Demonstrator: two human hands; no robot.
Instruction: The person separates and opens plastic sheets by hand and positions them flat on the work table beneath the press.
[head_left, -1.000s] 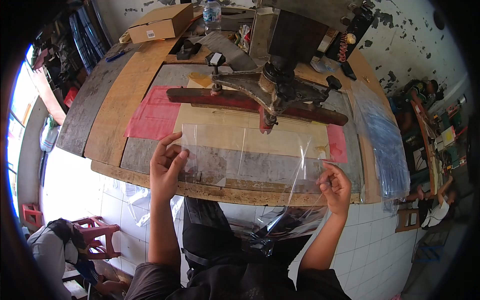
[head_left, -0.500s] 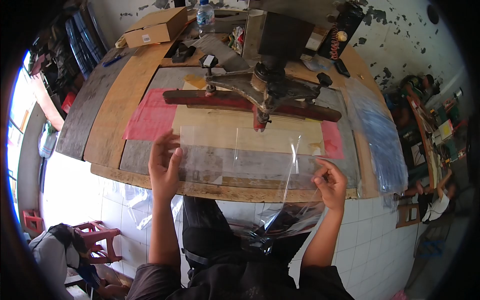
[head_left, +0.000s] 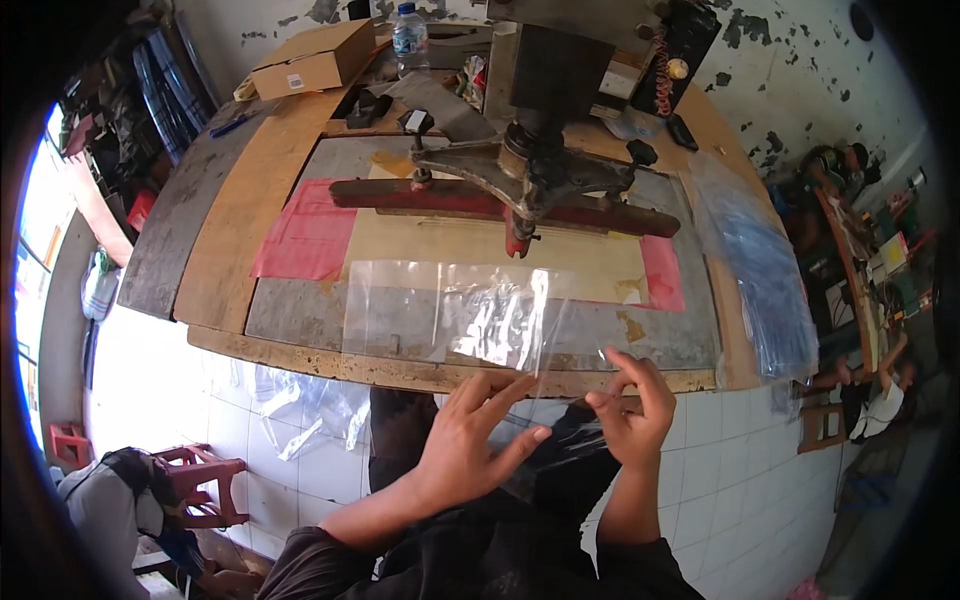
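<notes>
Left hand (head_left: 470, 435): fingers extended up and rightward, thumb set well apart from them and angled right; wide gap, nothing visibly pinched. Index fingertip at the near side of the clear plastic sheet (head_left: 440, 315); contact cannot be confirmed. Back of hand faces the camera. Forearm slants up and inward from the lower left.

Right hand (head_left: 638, 415): index finger raised, pointing up and left; thumb and the other fingers bent close, narrow gap. Film lies beside the thumb; grip on it cannot be told. Forearm nearly upright. Hands side by side, apart, thumbs facing each other.

Sheet: on the grey plate (head_left: 290, 320) at the near side of the desk (head_left: 225, 220), bright glare at its middle; the part toward the hands extends past the desk edge.

Beyond: pale board (head_left: 400, 245) between red patches at left (head_left: 303, 232) and right (head_left: 660, 270); red metal bar (head_left: 450, 200) of the press above it. Stack of clear bluish film (head_left: 765, 290) at the desk's right.
</notes>
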